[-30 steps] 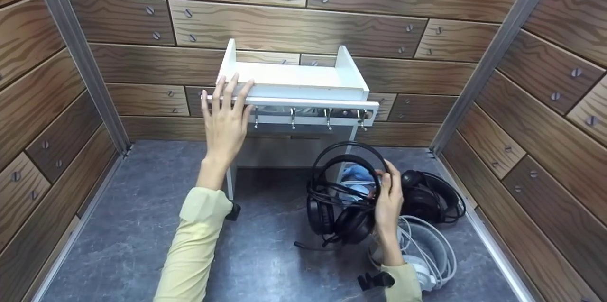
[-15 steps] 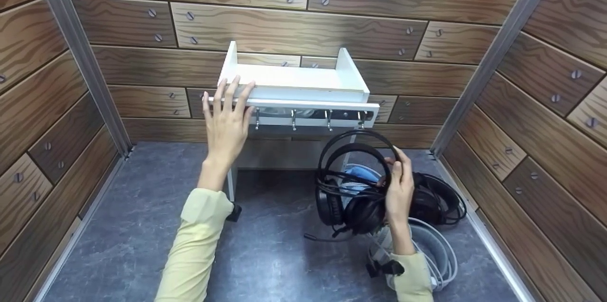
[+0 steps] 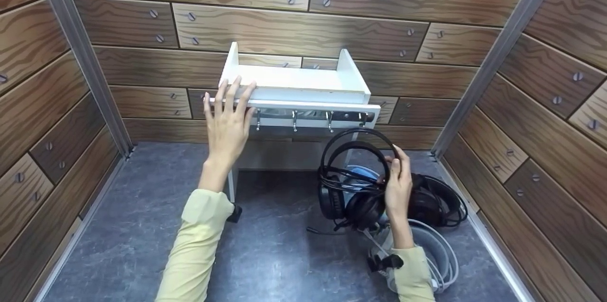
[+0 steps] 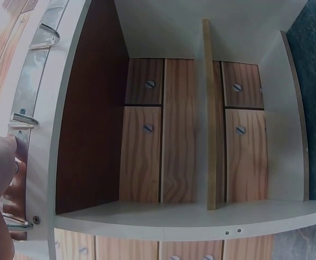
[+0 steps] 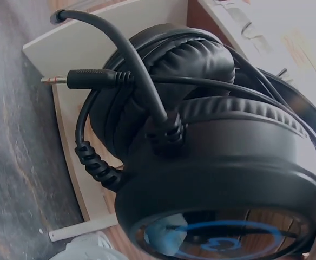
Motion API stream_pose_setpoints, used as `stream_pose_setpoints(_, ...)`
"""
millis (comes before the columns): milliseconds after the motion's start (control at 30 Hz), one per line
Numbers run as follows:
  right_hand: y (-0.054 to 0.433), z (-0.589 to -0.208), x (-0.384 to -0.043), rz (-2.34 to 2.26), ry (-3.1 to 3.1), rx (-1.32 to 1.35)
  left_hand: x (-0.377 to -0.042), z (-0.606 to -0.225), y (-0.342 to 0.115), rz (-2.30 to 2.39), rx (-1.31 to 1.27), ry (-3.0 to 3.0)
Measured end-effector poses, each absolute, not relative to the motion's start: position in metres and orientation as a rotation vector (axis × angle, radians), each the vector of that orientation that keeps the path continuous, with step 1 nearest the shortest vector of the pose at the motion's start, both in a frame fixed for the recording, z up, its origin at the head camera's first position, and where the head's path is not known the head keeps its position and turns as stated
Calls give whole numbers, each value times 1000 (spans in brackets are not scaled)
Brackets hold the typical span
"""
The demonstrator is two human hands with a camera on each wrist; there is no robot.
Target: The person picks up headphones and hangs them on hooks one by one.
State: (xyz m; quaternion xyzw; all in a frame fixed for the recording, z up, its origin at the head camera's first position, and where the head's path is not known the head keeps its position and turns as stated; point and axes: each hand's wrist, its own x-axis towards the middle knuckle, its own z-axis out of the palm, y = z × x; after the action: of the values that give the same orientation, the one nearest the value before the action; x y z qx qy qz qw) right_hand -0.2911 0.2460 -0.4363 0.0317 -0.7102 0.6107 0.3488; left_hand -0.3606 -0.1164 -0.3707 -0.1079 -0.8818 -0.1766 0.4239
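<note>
My right hand (image 3: 399, 183) grips a black headset (image 3: 363, 211) by one side of its headband, off the floor and below the right end of a hook rail. In the right wrist view the headset's ear cups (image 5: 223, 157), microphone boom (image 5: 128, 57) and cable plug (image 5: 90, 79) show close up; its cable is looped across it. My left hand (image 3: 226, 133) rests on the left end of the white shelf unit (image 3: 289, 77), its spread fingers over the top edge of the rail (image 3: 310, 105). Several metal hooks (image 4: 25, 119) stick out from the rail's mirrored strip.
Another black headset (image 3: 429, 205) lies at the right, partly behind my right hand. White headphones (image 3: 446, 245) with a pale cable lie nearer. A blue item (image 3: 360, 174) is partly hidden behind the held headset. Wood-patterned walls (image 3: 545, 150) enclose the dark floor (image 3: 270, 245).
My right hand has moved a little right and upward with the black headset, bringing its headband nearer the rail's right end. My left hand stays in place on the rail.
</note>
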Motion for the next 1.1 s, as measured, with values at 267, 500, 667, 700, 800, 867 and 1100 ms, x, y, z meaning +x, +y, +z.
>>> stream_pose_setpoints(267,247,-429,-288,1488,-1924,71,-360,-371,-117,-436,-270,-2181)
stream_pose_setpoints(500,254,-432,-298,1522,-1914,116,-360,-370,-116,-438,-268,-2192)
stream_pose_setpoints(667,261,-436,-305,1549,-1929,146,-360,-370,-116,-438,-265,-2213)
stream_pose_setpoints(700,262,-436,-307,1555,-1933,150,-360,-370,-116,-440,-266,-2214)
stream_pose_setpoints(800,264,-436,-310,1569,-1940,162,-361,-370,-116,-441,-267,-2211)
stream_pose_setpoints(867,266,-436,-312,1575,-1950,167,-361,-370,-116,-439,-267,-2205)
stream_pose_setpoints(1100,267,-437,-316,1567,-2000,198,-361,-372,-116,-433,-273,-2187)
